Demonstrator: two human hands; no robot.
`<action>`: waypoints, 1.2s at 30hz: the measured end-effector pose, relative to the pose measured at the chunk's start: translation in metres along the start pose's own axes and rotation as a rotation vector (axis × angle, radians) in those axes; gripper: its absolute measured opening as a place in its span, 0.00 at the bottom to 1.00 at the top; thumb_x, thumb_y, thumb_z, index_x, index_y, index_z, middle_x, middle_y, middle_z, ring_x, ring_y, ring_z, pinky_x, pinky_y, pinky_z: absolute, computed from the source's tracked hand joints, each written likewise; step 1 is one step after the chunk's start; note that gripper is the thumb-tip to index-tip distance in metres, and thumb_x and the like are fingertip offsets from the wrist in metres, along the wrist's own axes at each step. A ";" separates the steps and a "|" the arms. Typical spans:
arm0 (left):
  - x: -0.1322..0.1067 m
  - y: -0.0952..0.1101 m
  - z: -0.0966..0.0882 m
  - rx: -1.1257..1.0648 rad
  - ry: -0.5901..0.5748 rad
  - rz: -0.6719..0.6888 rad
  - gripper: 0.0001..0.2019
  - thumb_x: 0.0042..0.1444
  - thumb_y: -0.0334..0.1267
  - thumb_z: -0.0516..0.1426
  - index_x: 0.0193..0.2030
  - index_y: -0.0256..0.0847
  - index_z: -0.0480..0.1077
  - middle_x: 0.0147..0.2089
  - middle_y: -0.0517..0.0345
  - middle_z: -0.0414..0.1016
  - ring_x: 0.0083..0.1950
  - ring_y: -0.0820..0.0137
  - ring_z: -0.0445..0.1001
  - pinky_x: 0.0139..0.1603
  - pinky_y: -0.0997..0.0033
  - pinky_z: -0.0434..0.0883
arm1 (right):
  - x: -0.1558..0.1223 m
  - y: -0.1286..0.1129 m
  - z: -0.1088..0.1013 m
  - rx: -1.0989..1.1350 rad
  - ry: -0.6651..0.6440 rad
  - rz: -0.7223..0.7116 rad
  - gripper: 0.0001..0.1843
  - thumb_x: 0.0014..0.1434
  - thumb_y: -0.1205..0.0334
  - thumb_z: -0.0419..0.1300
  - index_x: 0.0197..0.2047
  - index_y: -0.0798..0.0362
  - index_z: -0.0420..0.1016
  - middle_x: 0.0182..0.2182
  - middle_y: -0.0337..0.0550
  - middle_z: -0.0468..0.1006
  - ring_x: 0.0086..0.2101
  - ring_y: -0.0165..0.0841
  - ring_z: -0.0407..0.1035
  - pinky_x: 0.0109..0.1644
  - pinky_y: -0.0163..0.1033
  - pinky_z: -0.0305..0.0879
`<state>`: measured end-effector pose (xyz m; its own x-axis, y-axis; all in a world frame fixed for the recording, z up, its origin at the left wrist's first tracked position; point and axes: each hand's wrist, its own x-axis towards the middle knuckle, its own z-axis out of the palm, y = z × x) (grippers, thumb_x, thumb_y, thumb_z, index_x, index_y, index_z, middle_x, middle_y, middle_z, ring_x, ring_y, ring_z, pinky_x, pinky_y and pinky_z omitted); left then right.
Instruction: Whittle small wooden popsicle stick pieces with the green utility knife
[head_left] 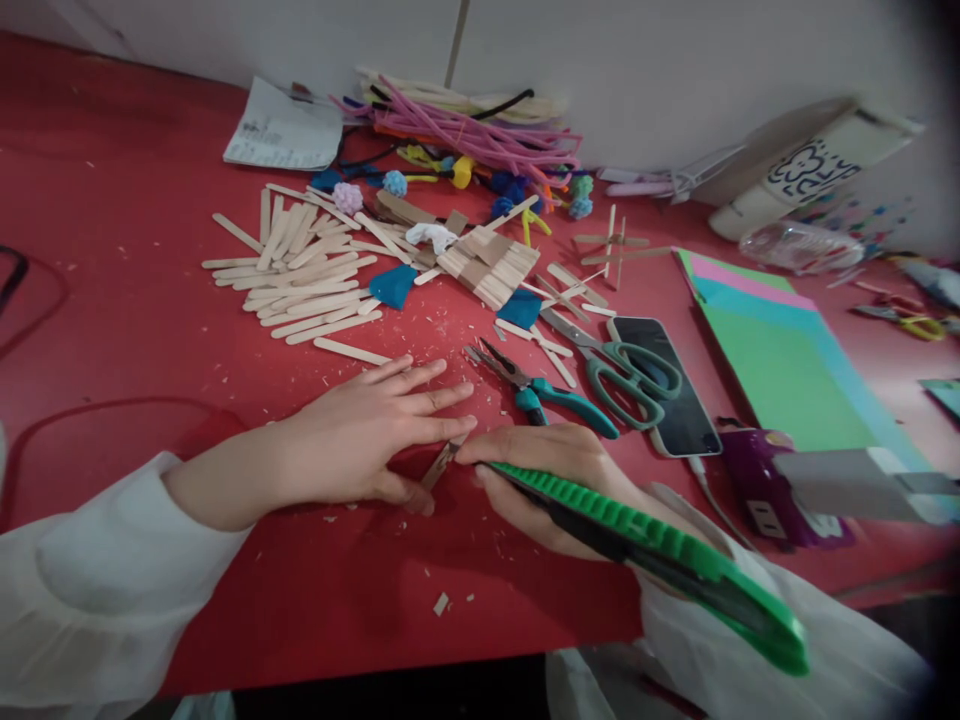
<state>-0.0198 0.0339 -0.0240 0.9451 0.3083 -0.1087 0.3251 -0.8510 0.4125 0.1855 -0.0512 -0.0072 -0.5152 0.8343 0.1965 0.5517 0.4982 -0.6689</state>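
Note:
My left hand [367, 430] lies flat on the red table [135, 300], fingers stretched out, its thumb and forefinger pinning a short wooden stick piece [439, 467]. My right hand [547, 480] is closed round a green and black utility knife [652, 545], whose blade end meets the stick piece beside my left fingertips. Small wood chips lie scattered around both hands.
Behind the hands lie teal pliers [555, 395], green scissors [626, 370] and a dark phone [667, 385]. A heap of craft sticks [307, 270], pipe cleaners [472, 135] and pompoms fills the back. Coloured paper sheets [765, 350] and a purple device [757, 480] sit at the right.

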 end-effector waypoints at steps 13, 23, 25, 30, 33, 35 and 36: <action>0.004 0.009 -0.012 -0.001 -0.090 -0.073 0.36 0.47 0.52 0.61 0.63 0.53 0.56 0.69 0.60 0.47 0.71 0.58 0.35 0.67 0.50 0.42 | 0.002 -0.004 0.000 0.244 0.110 0.387 0.08 0.56 0.65 0.55 0.38 0.52 0.75 0.27 0.38 0.80 0.28 0.28 0.75 0.38 0.33 0.71; 0.002 0.006 -0.008 0.058 -0.052 -0.044 0.37 0.48 0.57 0.58 0.64 0.51 0.54 0.69 0.60 0.50 0.71 0.60 0.35 0.68 0.54 0.40 | -0.004 -0.003 0.006 0.156 0.178 0.246 0.10 0.56 0.70 0.55 0.39 0.49 0.73 0.32 0.33 0.78 0.28 0.24 0.73 0.37 0.29 0.68; 0.002 0.006 -0.006 0.063 -0.036 -0.057 0.38 0.47 0.58 0.59 0.64 0.51 0.55 0.69 0.59 0.49 0.71 0.59 0.36 0.67 0.54 0.41 | -0.002 -0.005 0.004 0.142 0.164 0.249 0.09 0.56 0.70 0.55 0.38 0.49 0.73 0.32 0.34 0.79 0.30 0.24 0.73 0.38 0.29 0.68; 0.002 0.009 -0.006 0.049 -0.032 -0.083 0.38 0.45 0.58 0.60 0.63 0.52 0.56 0.69 0.58 0.47 0.70 0.55 0.38 0.67 0.49 0.43 | 0.001 -0.011 -0.002 0.123 0.129 0.305 0.10 0.56 0.71 0.55 0.39 0.49 0.72 0.34 0.33 0.79 0.34 0.24 0.73 0.41 0.27 0.67; 0.003 0.010 -0.007 0.052 -0.047 -0.096 0.39 0.45 0.59 0.59 0.64 0.51 0.55 0.70 0.57 0.46 0.70 0.54 0.38 0.66 0.48 0.44 | 0.000 -0.014 -0.003 0.122 0.130 0.310 0.09 0.56 0.70 0.55 0.39 0.49 0.72 0.35 0.33 0.78 0.35 0.24 0.73 0.41 0.27 0.67; 0.002 0.010 -0.006 0.056 -0.049 -0.098 0.39 0.46 0.60 0.59 0.64 0.52 0.54 0.70 0.58 0.44 0.70 0.54 0.38 0.66 0.48 0.44 | 0.000 -0.015 -0.003 0.117 0.150 0.295 0.09 0.56 0.70 0.55 0.38 0.49 0.71 0.34 0.33 0.78 0.33 0.23 0.73 0.39 0.27 0.67; 0.002 0.009 -0.006 0.055 -0.049 -0.098 0.40 0.46 0.60 0.58 0.64 0.53 0.53 0.70 0.58 0.44 0.70 0.54 0.38 0.66 0.48 0.44 | 0.000 -0.015 -0.003 0.112 0.170 0.288 0.09 0.56 0.70 0.54 0.38 0.49 0.71 0.33 0.33 0.78 0.31 0.23 0.73 0.38 0.26 0.68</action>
<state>-0.0149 0.0292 -0.0151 0.9089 0.3711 -0.1901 0.4158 -0.8404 0.3477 0.1791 -0.0586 0.0051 -0.2274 0.9688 0.0986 0.5785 0.2158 -0.7866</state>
